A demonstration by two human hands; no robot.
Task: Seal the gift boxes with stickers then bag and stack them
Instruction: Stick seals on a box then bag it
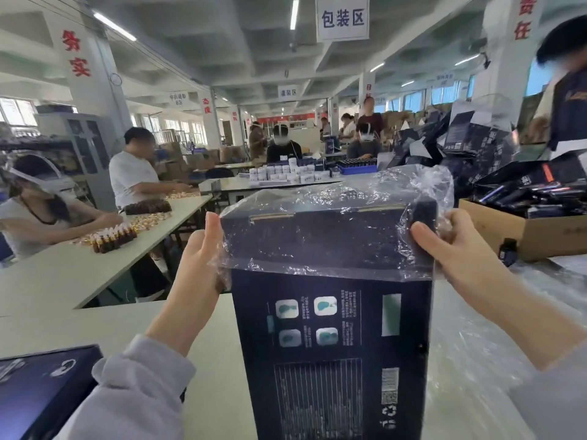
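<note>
Gift box [330, 344] upright; left grip [200, 258], right grip [451, 246] hold bag [317, 223]; sign [342, 18]: 包装区.

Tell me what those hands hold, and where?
Left hand and right hand hold the clear plastic bag by its two sides, over the gift box.

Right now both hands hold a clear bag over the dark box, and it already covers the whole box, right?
No. The head view shows the bag covering only the top part of the box; the lower part is bare. The left hand and right hand do hold the bag at its sides.
</note>
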